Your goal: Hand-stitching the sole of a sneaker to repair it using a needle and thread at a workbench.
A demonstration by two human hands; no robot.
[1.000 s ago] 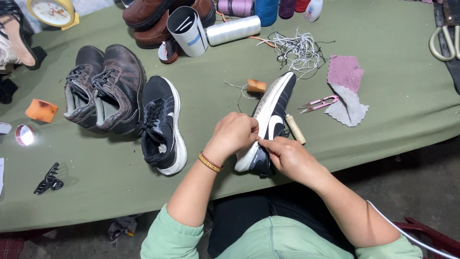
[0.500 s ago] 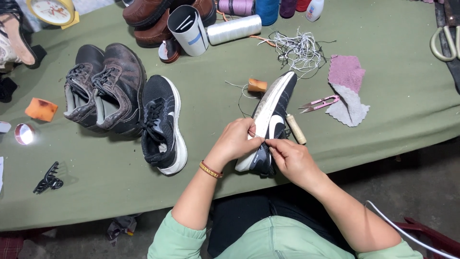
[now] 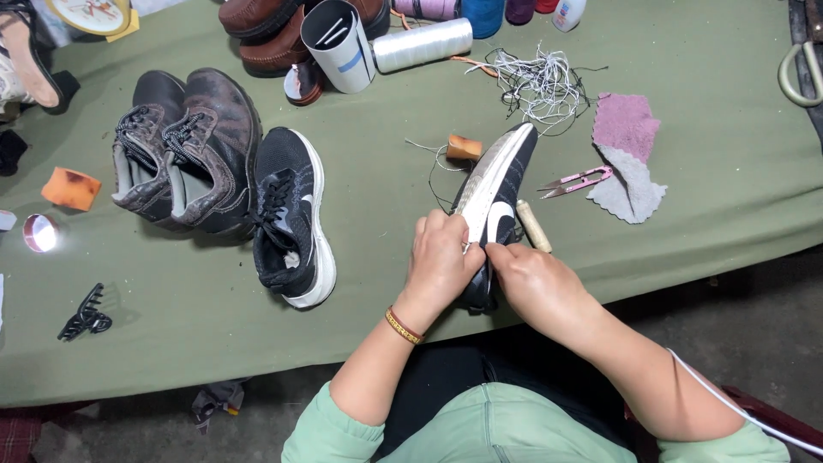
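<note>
Gripping the black sneaker (image 3: 495, 201) on its side at the near edge of the green table (image 3: 703, 257), sole turned left, heel toward the body, toe aimed up and slightly right toward the tangle of white thread (image 3: 538, 81). Long axis: heel near, toe far, leaning right. Left hand (image 3: 441, 266) clamped over the heel and sole edge; right hand (image 3: 536, 283) pinched at the seam beside it, needle too small to make out. Best done, likely, with steady heel pressure and short, even pulls. Lying just right: wooden-handled awl (image 3: 533, 225), pink snips (image 3: 573, 182). Resting left: matching sneaker (image 3: 291, 214).
</note>
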